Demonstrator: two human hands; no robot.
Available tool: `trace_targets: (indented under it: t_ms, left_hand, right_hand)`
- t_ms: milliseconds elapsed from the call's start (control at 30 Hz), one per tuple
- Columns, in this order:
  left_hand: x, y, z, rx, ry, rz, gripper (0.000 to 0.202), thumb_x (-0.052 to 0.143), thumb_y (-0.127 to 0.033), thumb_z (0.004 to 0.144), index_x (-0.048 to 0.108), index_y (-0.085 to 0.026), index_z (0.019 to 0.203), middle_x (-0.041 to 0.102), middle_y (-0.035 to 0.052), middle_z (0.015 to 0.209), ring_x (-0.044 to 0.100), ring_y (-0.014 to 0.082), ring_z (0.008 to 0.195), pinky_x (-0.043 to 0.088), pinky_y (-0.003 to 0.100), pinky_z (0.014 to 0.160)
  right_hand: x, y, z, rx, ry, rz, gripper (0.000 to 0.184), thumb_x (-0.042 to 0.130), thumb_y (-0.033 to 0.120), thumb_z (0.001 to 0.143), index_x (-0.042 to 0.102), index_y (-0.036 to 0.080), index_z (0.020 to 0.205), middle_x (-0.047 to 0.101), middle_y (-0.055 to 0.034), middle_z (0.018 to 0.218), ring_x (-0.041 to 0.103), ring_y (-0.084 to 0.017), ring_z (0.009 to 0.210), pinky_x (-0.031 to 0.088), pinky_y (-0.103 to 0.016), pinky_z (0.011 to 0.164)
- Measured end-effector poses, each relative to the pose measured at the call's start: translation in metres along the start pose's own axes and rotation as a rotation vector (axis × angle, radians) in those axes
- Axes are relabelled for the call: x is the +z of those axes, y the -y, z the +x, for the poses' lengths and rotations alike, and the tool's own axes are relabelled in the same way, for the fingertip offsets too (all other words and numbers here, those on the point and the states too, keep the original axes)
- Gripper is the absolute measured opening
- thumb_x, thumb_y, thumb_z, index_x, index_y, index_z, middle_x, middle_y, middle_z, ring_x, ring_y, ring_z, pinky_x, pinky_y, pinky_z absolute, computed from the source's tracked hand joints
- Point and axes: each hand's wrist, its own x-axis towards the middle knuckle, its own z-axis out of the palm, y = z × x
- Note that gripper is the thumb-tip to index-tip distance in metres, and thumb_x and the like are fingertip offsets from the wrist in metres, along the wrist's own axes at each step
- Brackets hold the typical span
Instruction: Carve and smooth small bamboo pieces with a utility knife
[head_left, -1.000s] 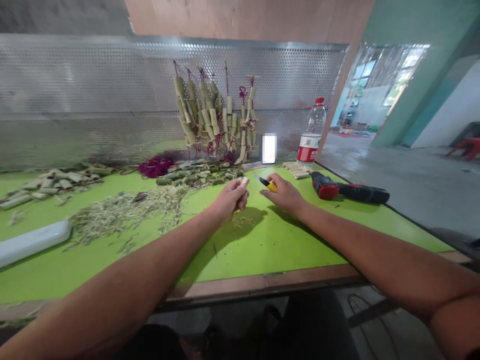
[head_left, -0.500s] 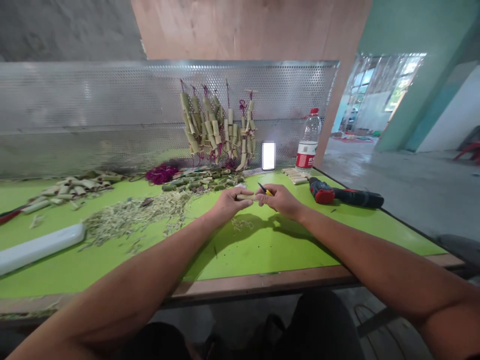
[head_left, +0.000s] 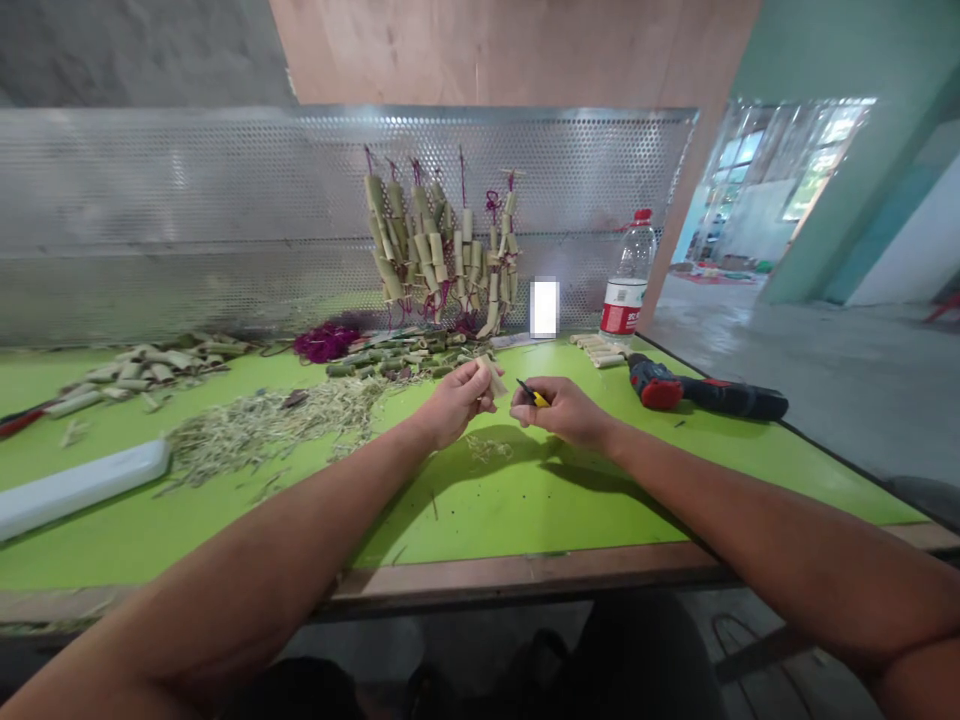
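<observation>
A short pale bamboo piece [head_left: 493, 377] is pinched in the fingers of my left hand [head_left: 459, 402], tilted above the green tabletop. Just to its right, my right hand [head_left: 564, 408] is closed around a yellow and black utility knife [head_left: 535, 394], its dark tip pointing up and left. Knife and bamboo are apart. Below the hands lies a small scatter of shavings [head_left: 489, 449]. Part of the knife's handle is hidden by my fingers.
A shavings pile [head_left: 277, 425] and a white bar [head_left: 82, 488] lie left. Behind are cut bamboo tubes [head_left: 161, 368], purple string [head_left: 327, 342] and hanging bamboo strings [head_left: 424, 240]. On the right are a cordless drill [head_left: 705, 392], a bottle [head_left: 626, 285] and pale bamboo pieces [head_left: 600, 350].
My left hand has turned the bamboo piece from lying level to a steep tilt. The right hand with the knife has drawn slightly away from it. The view has shifted a little.
</observation>
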Motion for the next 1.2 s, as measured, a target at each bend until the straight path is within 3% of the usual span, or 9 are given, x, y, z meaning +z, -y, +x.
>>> trace_targets:
  t_ms: [100, 200, 300, 467, 733, 933, 1200]
  left_hand:
    - [0.001, -0.005, -0.001, -0.062, 0.008, -0.057, 0.033, 0.057, -0.05, 0.089, 0.06, -0.018, 0.097, 0.057, 0.0024, 0.087, 0.055, 0.0109, 0.074, 0.051, 0.027, 0.071]
    - [0.004, -0.006, -0.002, -0.057, 0.052, -0.084, 0.032, 0.053, -0.048, 0.092, 0.059, -0.017, 0.094, 0.053, 0.0009, 0.075, 0.05, 0.0096, 0.062, 0.044, 0.022, 0.058]
    - [0.005, -0.004, -0.001, -0.068, 0.055, -0.095, 0.032, 0.052, -0.046, 0.093, 0.06, -0.016, 0.095, 0.05, -0.0002, 0.068, 0.044, 0.0079, 0.055, 0.036, 0.02, 0.052]
    - [0.003, -0.003, 0.0, -0.052, 0.05, -0.116, 0.027, 0.055, -0.041, 0.092, 0.06, -0.018, 0.104, 0.053, 0.0002, 0.074, 0.043, 0.0072, 0.053, 0.034, 0.02, 0.049]
    - [0.005, 0.001, 0.0, -0.132, 0.108, -0.162, 0.026, 0.054, -0.041, 0.092, 0.057, -0.016, 0.088, 0.05, -0.0002, 0.07, 0.039, 0.0061, 0.051, 0.029, 0.018, 0.045]
    - [0.007, 0.003, 0.0, -0.144, 0.115, -0.178, 0.025, 0.055, -0.04, 0.092, 0.054, -0.016, 0.085, 0.044, -0.0025, 0.064, 0.035, 0.0061, 0.048, 0.028, 0.016, 0.043]
    - [0.005, 0.002, -0.001, -0.118, 0.083, -0.123, 0.027, 0.054, -0.041, 0.092, 0.059, -0.014, 0.09, 0.044, -0.0021, 0.065, 0.035, 0.0049, 0.047, 0.026, 0.015, 0.042]
  right_hand:
    - [-0.003, 0.001, -0.001, -0.014, -0.105, -0.064, 0.031, 0.065, 0.048, 0.08, 0.059, 0.02, 0.091, 0.052, 0.0017, 0.074, 0.045, -0.013, 0.066, 0.038, -0.026, 0.059]
    - [-0.008, -0.001, -0.001, -0.047, -0.173, -0.119, 0.031, 0.058, 0.051, 0.086, 0.054, 0.021, 0.09, 0.049, 0.002, 0.074, 0.044, -0.013, 0.067, 0.038, -0.026, 0.061]
    - [-0.011, -0.004, 0.0, -0.044, -0.101, -0.152, 0.033, 0.048, 0.053, 0.092, 0.057, 0.021, 0.088, 0.052, 0.0004, 0.074, 0.046, -0.014, 0.065, 0.038, -0.027, 0.06]
    - [-0.011, -0.006, -0.001, -0.024, -0.016, -0.206, 0.034, 0.045, 0.052, 0.094, 0.055, 0.021, 0.102, 0.054, 0.0012, 0.07, 0.05, -0.014, 0.062, 0.038, -0.026, 0.058]
    - [-0.009, -0.001, -0.001, -0.044, -0.021, -0.298, 0.036, 0.04, 0.05, 0.096, 0.049, 0.021, 0.075, 0.055, 0.001, 0.067, 0.051, -0.013, 0.059, 0.035, -0.026, 0.057]
    - [-0.008, -0.003, 0.0, -0.046, -0.049, -0.413, 0.04, 0.04, 0.051, 0.096, 0.048, 0.021, 0.072, 0.049, 0.0028, 0.059, 0.045, -0.012, 0.054, 0.028, -0.025, 0.054]
    - [-0.005, -0.003, 0.0, -0.119, 0.076, -0.545, 0.041, 0.04, 0.05, 0.097, 0.058, 0.019, 0.076, 0.052, 0.0011, 0.061, 0.043, -0.012, 0.055, 0.024, -0.026, 0.055]
